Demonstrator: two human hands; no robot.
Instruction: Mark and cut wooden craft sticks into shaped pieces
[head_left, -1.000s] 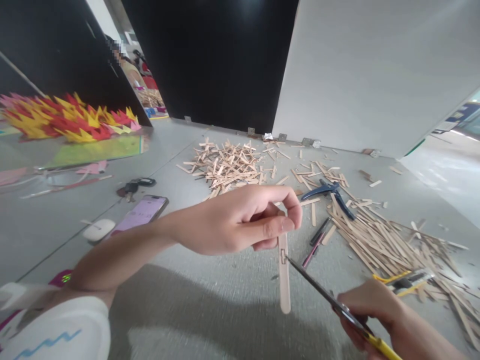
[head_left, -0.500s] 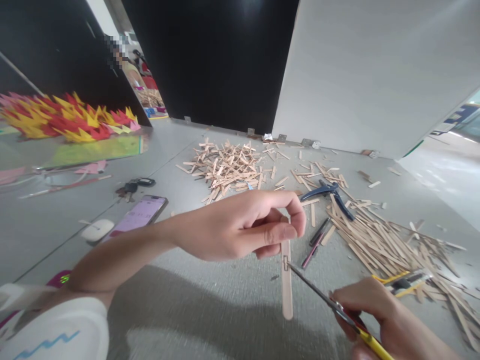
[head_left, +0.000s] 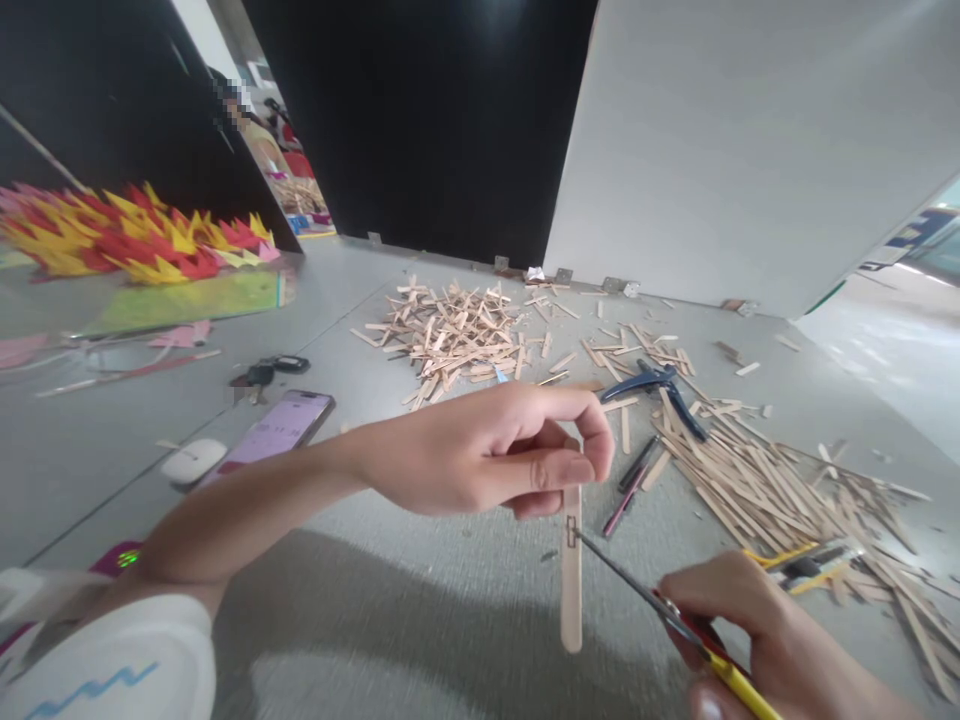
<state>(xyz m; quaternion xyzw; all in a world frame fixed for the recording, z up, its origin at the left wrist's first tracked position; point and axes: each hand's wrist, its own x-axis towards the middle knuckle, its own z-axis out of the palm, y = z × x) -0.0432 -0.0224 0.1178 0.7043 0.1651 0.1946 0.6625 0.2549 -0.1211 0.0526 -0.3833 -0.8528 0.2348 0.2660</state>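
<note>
My left hand (head_left: pixel 487 450) pinches a wooden craft stick (head_left: pixel 571 600) between thumb and fingers near its upper end. The stick hangs down, and a small dark-outlined rectangular mark shows on its face. In my right hand (head_left: pixel 765 620) is a pair of scissors (head_left: pixel 679 620) with yellow and red handles. Their blades look closed, and the thin tip is at the outlined mark, touching or almost touching the stick. Part of the handles is hidden by my fingers.
Craft stick piles (head_left: pixel 457 335) lie behind and right. Dark blue pliers (head_left: pixel 656 385), pens (head_left: pixel 634 490) and a yellow utility knife (head_left: pixel 806 565) lie rightward. Leftward are a phone (head_left: pixel 277 435), mouse (head_left: pixel 193 460), keys (head_left: pixel 262 375) and colourful folded paper (head_left: pixel 150 240). A person sits far back.
The craft stick has shifted slightly down, its lower end a little nearer to me. The scissors moved slightly left and keep their tip at the mark. Both hands keep their grip.
</note>
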